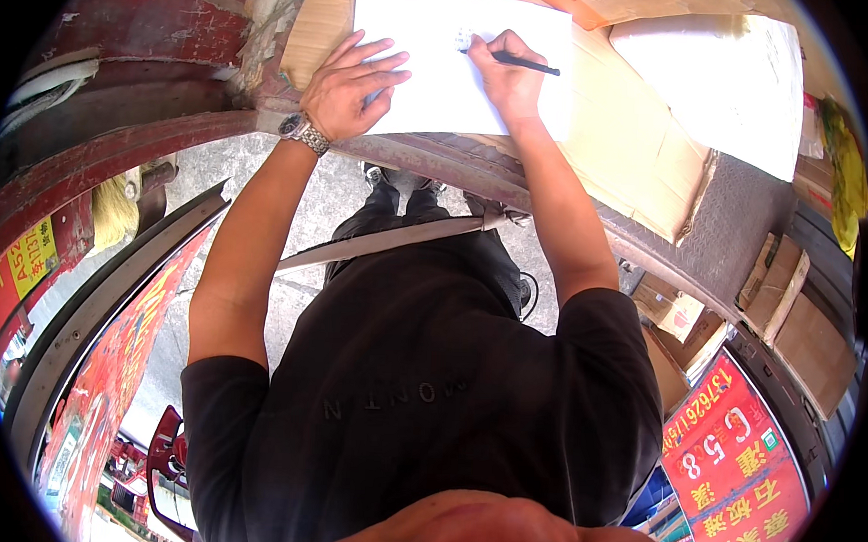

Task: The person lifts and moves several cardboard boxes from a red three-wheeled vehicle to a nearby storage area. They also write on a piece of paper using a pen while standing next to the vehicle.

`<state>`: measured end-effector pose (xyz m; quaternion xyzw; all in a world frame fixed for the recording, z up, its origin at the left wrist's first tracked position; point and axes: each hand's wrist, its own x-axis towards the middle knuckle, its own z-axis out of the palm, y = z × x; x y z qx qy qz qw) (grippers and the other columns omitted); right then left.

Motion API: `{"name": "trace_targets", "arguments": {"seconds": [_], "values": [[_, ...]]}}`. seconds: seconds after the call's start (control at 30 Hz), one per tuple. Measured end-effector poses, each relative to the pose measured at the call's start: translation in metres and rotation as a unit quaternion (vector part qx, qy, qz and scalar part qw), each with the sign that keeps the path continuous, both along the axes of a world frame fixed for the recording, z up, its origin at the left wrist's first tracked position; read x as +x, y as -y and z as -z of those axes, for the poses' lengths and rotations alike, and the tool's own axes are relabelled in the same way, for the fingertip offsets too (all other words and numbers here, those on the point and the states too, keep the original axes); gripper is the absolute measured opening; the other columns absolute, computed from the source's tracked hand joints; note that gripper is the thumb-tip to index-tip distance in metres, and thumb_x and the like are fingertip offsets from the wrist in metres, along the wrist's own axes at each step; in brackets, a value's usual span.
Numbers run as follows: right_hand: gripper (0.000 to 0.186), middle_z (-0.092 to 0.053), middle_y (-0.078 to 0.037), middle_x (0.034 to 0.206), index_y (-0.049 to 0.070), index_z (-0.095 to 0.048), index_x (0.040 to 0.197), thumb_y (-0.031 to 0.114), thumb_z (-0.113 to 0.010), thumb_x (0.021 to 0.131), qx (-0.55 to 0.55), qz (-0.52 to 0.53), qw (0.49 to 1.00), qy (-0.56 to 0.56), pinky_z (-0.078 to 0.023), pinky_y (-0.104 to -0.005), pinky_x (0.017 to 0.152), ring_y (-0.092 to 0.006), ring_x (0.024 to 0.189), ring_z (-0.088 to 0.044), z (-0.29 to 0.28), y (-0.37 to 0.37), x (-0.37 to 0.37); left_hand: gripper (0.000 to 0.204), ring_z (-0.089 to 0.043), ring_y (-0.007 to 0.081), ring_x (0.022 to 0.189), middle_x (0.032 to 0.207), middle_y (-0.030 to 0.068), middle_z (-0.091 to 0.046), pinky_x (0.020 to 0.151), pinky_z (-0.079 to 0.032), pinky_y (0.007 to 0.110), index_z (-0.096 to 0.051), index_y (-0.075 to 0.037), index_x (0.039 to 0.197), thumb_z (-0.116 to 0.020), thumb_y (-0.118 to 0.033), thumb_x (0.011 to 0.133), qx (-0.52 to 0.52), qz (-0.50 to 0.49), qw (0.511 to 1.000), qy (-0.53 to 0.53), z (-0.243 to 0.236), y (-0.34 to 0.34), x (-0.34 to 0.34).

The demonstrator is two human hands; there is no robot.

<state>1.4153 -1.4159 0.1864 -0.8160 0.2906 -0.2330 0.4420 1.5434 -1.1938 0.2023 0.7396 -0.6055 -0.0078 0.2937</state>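
A white sheet of paper point(430, 99) lies on flat brown cardboard point(639, 135) at the top of the view. My left hand point(352, 88) rests on the sheet's left side, fingers spread, with a metal-banded watch point(303, 133) on the wrist. In my right hand point(509, 81) is a slim black pen point(529, 62), gripped between thumb and fingers. Its tip end points left, beside a small patch of dark marks point(464, 39) on the paper. What the marks say is too small to make out.
Another white sheet point(718, 80) lies to the right on the cardboard. A grey strap point(387, 241) stretches across below the ledge. Worn red metal panels point(146, 32) stand at left; cardboard boxes point(795, 322) and a red sign point(733, 463) are at right. Yellow plastic point(846, 180) hangs far right.
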Motion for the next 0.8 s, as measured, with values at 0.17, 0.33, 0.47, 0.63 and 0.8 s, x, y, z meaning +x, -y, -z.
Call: {"name": "trace_targets", "arguments": {"seconds": [0.17,0.33,0.47,0.63,0.8], "values": [[0.033,-0.056,-0.005,0.055,0.004,-0.055,0.064,0.023,-0.077,0.08,-0.006,-0.012,1.0,0.008,-0.046,-0.0299,0.054,-0.0119,0.052,-0.046,0.0025,0.0014,-0.0009,0.028,-0.055,0.0206,0.127,0.124,0.0006,-0.068,0.115,-0.034,0.047,-0.074,-0.018,0.109,-0.063,-0.012,0.085,-0.001,-0.001,1.0,-0.003,-0.0004,0.0001,-0.0002],[0.032,-0.056,-0.006,0.055,0.004,-0.056,0.064,0.023,-0.077,0.08,-0.008,-0.005,1.0,0.006,-0.046,-0.0304,0.053,-0.0127,0.051,-0.046,-0.0003,0.0007,-0.0009,0.027,-0.055,0.0205,0.127,0.124,0.0006,-0.068,0.115,-0.033,0.047,-0.074,-0.018,0.109,-0.063,-0.012,0.085,-0.002,-0.001,1.0,0.001,0.0008,0.0005,0.0007],[0.032,-0.056,-0.006,0.055,0.003,-0.056,0.064,0.021,-0.077,0.08,-0.003,-0.01,1.0,-0.001,-0.046,-0.0305,0.053,-0.0124,0.052,-0.046,-0.0027,0.0011,-0.0009,0.027,-0.055,0.0203,0.127,0.124,0.0007,-0.068,0.115,-0.033,0.047,-0.074,-0.018,0.109,-0.063,-0.012,0.085,-0.003,0.0,1.0,0.0,0.0015,-0.0001,0.0002],[0.032,-0.055,-0.005,0.055,0.003,-0.055,0.064,0.021,-0.076,0.08,-0.006,0.002,1.0,0.004,-0.045,-0.0304,0.053,-0.012,0.052,-0.045,-0.0059,-0.0003,-0.0005,0.027,-0.055,0.02,0.127,0.124,0.0009,-0.068,0.115,-0.033,0.047,-0.074,-0.018,0.109,-0.063,-0.012,0.085,-0.003,0.001,1.0,-0.005,0.0021,0.0003,-0.0003],[0.032,-0.055,-0.005,0.055,0.004,-0.055,0.064,0.021,-0.076,0.08,-0.01,0.0,1.0,0.002,-0.045,-0.0304,0.053,-0.0122,0.052,-0.045,-0.0031,0.001,-0.0011,0.027,-0.055,0.0203,0.126,0.124,0.0009,-0.068,0.115,-0.033,0.047,-0.074,-0.018,0.108,-0.063,-0.012,0.085,-0.008,0.0,1.0,0.001,0.0012,0.0006,-0.0001]]}}
